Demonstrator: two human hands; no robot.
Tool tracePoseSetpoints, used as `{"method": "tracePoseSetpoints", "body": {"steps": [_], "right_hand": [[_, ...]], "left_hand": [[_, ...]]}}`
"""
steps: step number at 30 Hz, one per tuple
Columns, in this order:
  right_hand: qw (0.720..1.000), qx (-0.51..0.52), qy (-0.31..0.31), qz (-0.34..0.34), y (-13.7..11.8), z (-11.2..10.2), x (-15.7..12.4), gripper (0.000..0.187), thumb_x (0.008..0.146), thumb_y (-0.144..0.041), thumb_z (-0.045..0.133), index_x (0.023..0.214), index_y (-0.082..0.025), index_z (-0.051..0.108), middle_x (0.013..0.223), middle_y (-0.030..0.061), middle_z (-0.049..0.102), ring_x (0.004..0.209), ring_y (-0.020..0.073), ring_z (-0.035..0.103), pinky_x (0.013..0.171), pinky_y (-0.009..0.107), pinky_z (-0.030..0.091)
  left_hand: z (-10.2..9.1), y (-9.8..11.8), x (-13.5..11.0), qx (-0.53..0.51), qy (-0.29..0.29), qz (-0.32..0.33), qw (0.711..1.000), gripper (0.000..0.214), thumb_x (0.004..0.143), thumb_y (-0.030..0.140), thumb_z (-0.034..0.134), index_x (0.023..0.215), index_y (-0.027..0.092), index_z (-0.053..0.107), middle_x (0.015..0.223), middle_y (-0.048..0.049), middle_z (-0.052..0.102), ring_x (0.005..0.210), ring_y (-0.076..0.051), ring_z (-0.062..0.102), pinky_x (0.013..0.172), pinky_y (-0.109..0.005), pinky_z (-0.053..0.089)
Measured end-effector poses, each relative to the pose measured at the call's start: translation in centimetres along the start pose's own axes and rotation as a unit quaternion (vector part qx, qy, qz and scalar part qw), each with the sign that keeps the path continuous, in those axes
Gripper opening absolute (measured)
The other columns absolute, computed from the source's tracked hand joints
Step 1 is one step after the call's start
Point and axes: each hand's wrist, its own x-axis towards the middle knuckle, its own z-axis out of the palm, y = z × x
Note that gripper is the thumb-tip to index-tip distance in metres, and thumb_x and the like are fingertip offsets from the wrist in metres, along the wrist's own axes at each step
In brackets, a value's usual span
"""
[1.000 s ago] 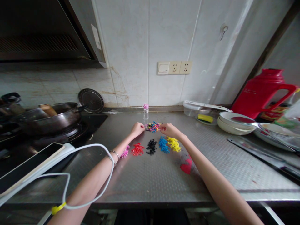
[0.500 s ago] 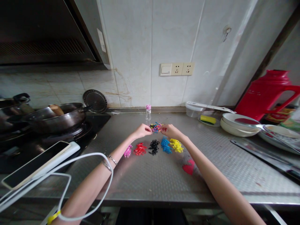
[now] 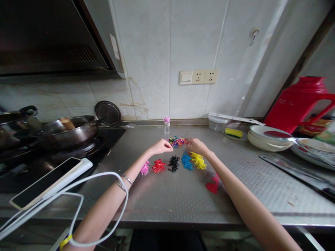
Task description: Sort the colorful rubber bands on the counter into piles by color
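Note:
A mixed heap of small coloured plastic pieces (image 3: 177, 141) lies on the steel counter (image 3: 167, 195). In front of it sit sorted little piles: pink (image 3: 144, 168), red (image 3: 159, 166), black (image 3: 173, 163), blue (image 3: 186, 161) and yellow (image 3: 198, 160). My left hand (image 3: 161, 146) is just left of the mixed heap, fingers pinched together; what they hold is too small to see. My right hand (image 3: 195, 145) rests at the heap's right edge, fingers curled into a pinch above the yellow pile.
A small clear bottle with a pink cap (image 3: 166, 125) stands behind the heap. A wok (image 3: 65, 132) sits on the stove at left, a phone (image 3: 47, 181) with a white cable near it. Bowls (image 3: 264, 136), a yellow sponge (image 3: 233, 132) and a red thermos (image 3: 295, 103) stand at right.
My left hand has drawn back slightly from the mixed heap toward the left. My right hand stays at the heap's right edge. The view has shifted a little.

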Motion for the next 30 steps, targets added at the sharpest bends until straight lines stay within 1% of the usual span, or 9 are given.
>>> {"method": "tracePoseSetpoints", "body": {"steps": [4,7,12,16,20,26,30], "right_hand": [[1.000,-0.018,0.014,-0.012,0.9,0.6,0.1,0.024,0.078,-0.025,0.048,0.096,-0.021,0.063,0.102,0.0062,0.060,0.097,0.0174,0.052,0.081,0.023,0.038],[0.999,-0.023,0.027,-0.025,1.6,1.0,0.1,0.025,0.077,-0.025,0.049,0.098,-0.020,0.062,0.104,0.0073,0.059,0.099,0.0188,0.050,0.085,0.027,0.038],[0.997,-0.009,0.032,-0.074,2.5,1.7,0.4,0.024,0.077,-0.021,0.048,0.097,-0.018,0.062,0.105,0.0079,0.060,0.099,0.0180,0.052,0.093,0.031,0.032],[0.993,0.008,0.022,-0.118,2.9,2.2,0.8,0.026,0.078,-0.017,0.045,0.096,-0.018,0.063,0.105,0.0073,0.061,0.101,0.0177,0.052,0.094,0.032,0.032],[0.989,0.015,0.013,-0.144,3.3,2.5,1.0,0.027,0.079,-0.015,0.042,0.095,-0.019,0.063,0.103,0.0060,0.063,0.103,0.0168,0.052,0.094,0.030,0.032],[0.988,0.003,-0.004,-0.152,3.6,2.7,1.3,0.028,0.077,-0.011,0.041,0.093,-0.018,0.063,0.098,0.0059,0.065,0.096,0.0155,0.055,0.090,0.027,0.034],[0.989,-0.005,-0.006,-0.151,3.8,2.7,1.3,0.028,0.077,-0.011,0.041,0.092,-0.018,0.063,0.098,0.0058,0.064,0.098,0.0158,0.054,0.091,0.027,0.032]], "left_hand": [[-1.4,0.1,-0.1,0.004,0.033,-0.001,0.999,0.023,0.069,0.028,0.059,0.078,0.010,0.069,0.076,-0.0073,0.068,0.067,-0.014,0.057,0.063,-0.023,0.041],[-2.0,0.0,-0.2,0.007,0.053,-0.005,0.999,0.023,0.069,0.028,0.059,0.078,0.011,0.070,0.076,-0.0072,0.068,0.067,-0.014,0.058,0.064,-0.024,0.041],[-2.8,-0.1,-0.3,0.009,0.077,-0.012,0.997,0.022,0.068,0.028,0.060,0.076,0.011,0.070,0.076,-0.0076,0.068,0.069,-0.015,0.058,0.066,-0.025,0.042],[-3.1,-0.1,-0.4,0.010,0.088,-0.020,0.996,0.022,0.067,0.029,0.060,0.076,0.011,0.070,0.076,-0.0078,0.068,0.069,-0.015,0.059,0.066,-0.026,0.042],[-3.3,-0.1,-0.4,0.013,0.091,-0.021,0.996,0.021,0.067,0.028,0.061,0.076,0.011,0.070,0.075,-0.0078,0.068,0.068,-0.015,0.059,0.066,-0.026,0.043],[-3.4,-0.4,-0.5,0.017,0.094,-0.029,0.995,0.021,0.066,0.027,0.060,0.074,0.011,0.069,0.075,-0.0073,0.068,0.069,-0.015,0.059,0.067,-0.025,0.043],[-3.3,-0.5,-0.7,0.019,0.091,-0.035,0.995,0.020,0.066,0.027,0.060,0.074,0.011,0.069,0.073,-0.0070,0.068,0.068,-0.015,0.059,0.065,-0.025,0.042]]}}
